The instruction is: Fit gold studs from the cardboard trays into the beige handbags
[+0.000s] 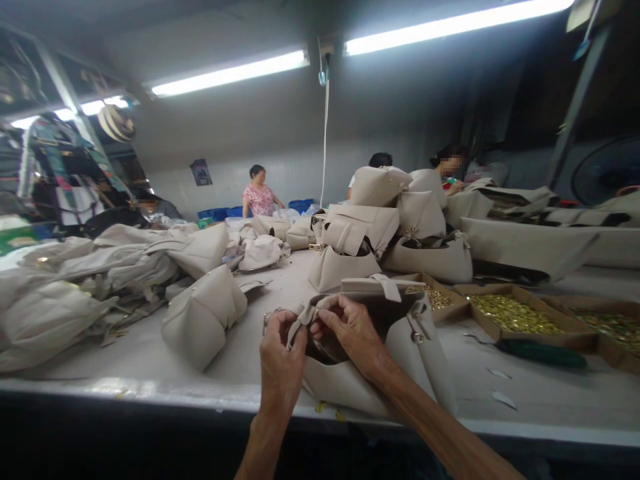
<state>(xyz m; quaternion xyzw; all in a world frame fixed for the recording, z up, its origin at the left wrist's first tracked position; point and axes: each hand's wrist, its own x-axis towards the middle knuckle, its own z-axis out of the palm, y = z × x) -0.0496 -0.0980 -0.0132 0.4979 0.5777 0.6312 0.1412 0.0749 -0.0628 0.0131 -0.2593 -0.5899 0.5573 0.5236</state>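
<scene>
A beige leather handbag (415, 347) stands open near the front edge of the white worktable (150, 347). My left hand (280, 363) pinches the strap tab (303, 319) at the bag's left rim, fingers closed on it. Just to its right, my right hand (350, 330) is also closed on the same tab, fingertips meeting the left hand's. A metal ring (269, 317) hangs beside the left hand. A metal clasp (414, 330) shows on the bag's right side.
Another beige bag (203, 317) lies left of my hands; piles of bags (390, 227) and cut pieces (75, 280) cover the table. Cardboard trays of gold hardware (515, 315) and a green-handled tool (540, 352) sit at right. Other people work at the far end.
</scene>
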